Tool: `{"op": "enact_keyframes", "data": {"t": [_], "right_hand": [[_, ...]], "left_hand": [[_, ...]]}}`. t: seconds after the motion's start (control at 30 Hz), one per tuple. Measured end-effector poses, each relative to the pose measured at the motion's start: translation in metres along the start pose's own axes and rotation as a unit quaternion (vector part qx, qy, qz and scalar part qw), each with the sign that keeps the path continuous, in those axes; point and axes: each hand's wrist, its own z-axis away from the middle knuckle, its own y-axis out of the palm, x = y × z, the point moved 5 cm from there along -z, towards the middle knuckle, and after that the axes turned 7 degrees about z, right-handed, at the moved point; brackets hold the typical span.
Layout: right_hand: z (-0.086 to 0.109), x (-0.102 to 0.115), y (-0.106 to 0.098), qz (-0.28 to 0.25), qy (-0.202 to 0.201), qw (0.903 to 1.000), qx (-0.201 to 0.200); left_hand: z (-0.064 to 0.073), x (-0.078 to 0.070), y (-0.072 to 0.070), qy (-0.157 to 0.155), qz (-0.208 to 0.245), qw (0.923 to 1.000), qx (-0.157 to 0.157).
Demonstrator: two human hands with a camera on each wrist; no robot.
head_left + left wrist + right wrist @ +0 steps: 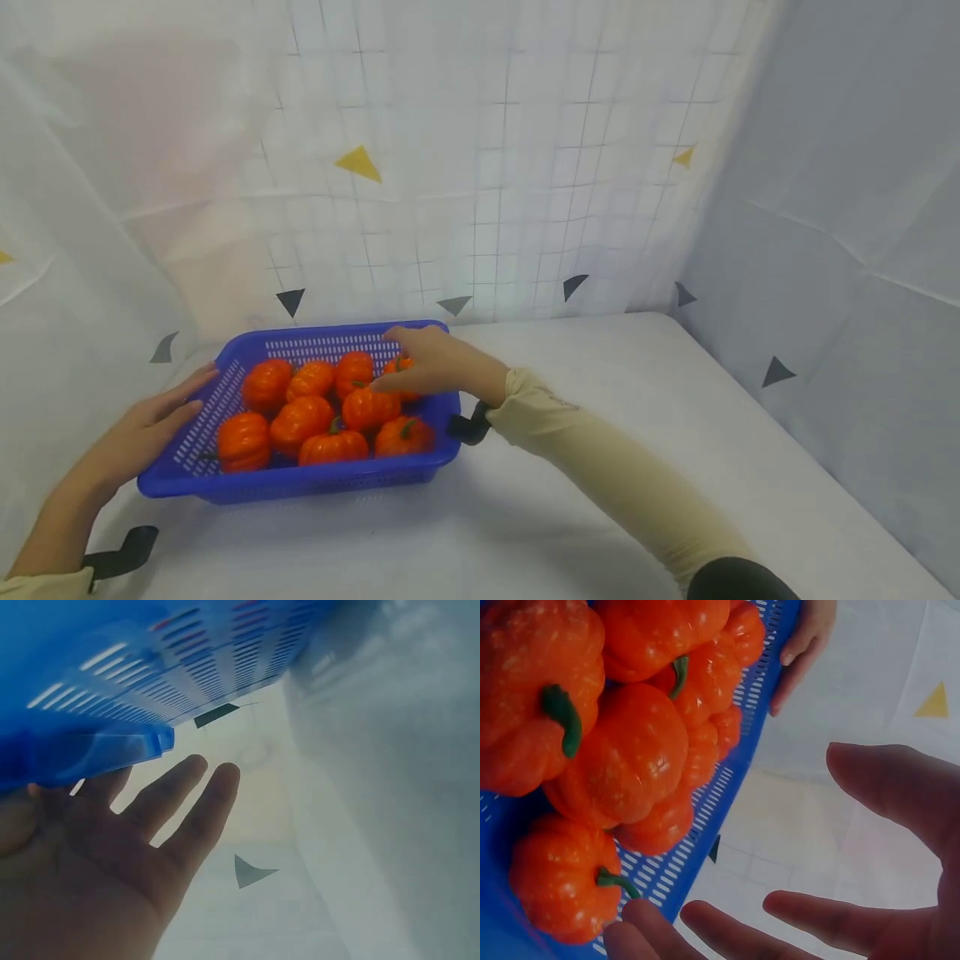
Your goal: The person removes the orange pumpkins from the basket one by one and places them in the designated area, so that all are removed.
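Note:
A blue plastic basket (315, 478) holds several small orange pumpkins (243, 442) with green stems. At its left end, my left hand (138, 437) lies along the rim with the fingers extended. The left wrist view shows those fingers (199, 814) outside the slotted wall, spread and straight. My right hand (438, 360) hovers over the back right corner, partly covering a pumpkin (411, 395) there. In the right wrist view its thumb and fingers (832, 919) are spread apart with nothing between them, and a pumpkin (566, 881) sits close to the fingertips.
The basket stands on a white tabletop (570, 500) toward the left. Behind it hangs a white sheet (450, 108) with grid lines and dark and yellow triangles. A pale grey sheet (847, 208) borders the right side.

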Motion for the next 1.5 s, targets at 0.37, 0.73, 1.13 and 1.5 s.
{"op": "enact_keyframes", "data": {"t": [0.37,0.73,1.13,1.5], "right_hand": [[-0.037,0.012,0.033,0.013,-0.002,0.9993,0.034],[-0.057,0.003,0.059,-0.002,0.039,0.9982,0.046],[-0.060,0.006,0.066,0.061,0.036,0.9964,0.047],[-0.061,-0.005,0.067,-0.022,0.052,0.9972,0.048]], "left_hand": [[0.002,-0.003,0.009,0.052,-0.014,0.9985,-0.004],[0.000,-0.002,0.011,0.017,-0.035,0.9992,-0.007],[0.001,-0.002,0.007,-0.020,-0.024,0.9990,-0.032],[0.004,0.008,0.008,-0.049,0.024,0.9972,-0.050]]}}
